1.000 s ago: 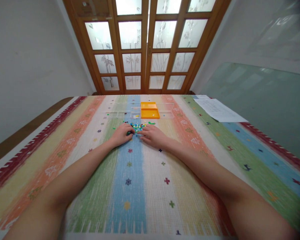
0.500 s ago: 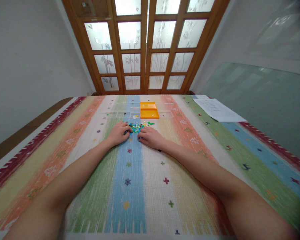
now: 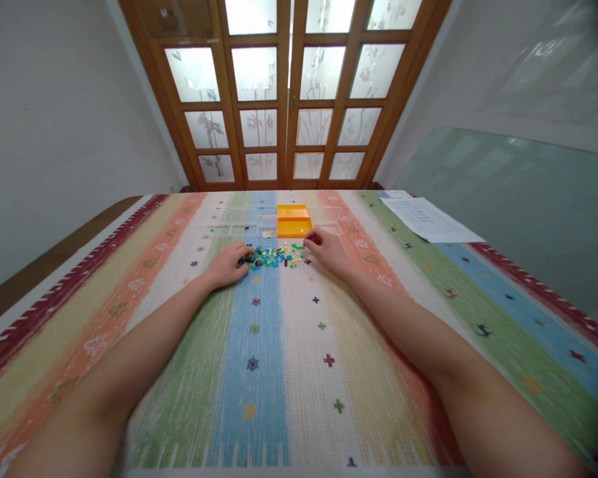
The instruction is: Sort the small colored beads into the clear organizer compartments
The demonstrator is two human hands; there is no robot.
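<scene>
A pile of tiny coloured bricks (image 3: pixel 272 257), mostly blue, green, yellow and dark red, lies spread on the striped tablecloth. At its left edge rests my left hand (image 3: pixel 228 265), its fingers curled towards the thumb around something small and dark that I cannot make out. My right hand (image 3: pixel 327 249) is to the right of the pile, close to the near right corner of an orange box (image 3: pixel 295 229). Its thumb and fingertips are pinched together; whatever they hold, if anything, is too small to name. A green piece (image 3: pixel 298 247) lies just left of these fingertips.
Clear plastic trays (image 3: pixel 232 230) with a few small pieces stand on either side of the orange box. White printed sheets (image 3: pixel 428 219) lie at the far right of the tablecloth (image 3: pixel 254 411). Behind the table are wooden doors (image 3: pixel 286 99) with frosted panes.
My right hand has moved right and slightly away from me, from the pile to near the orange box, uncovering more bricks. My left hand has shifted slightly left.
</scene>
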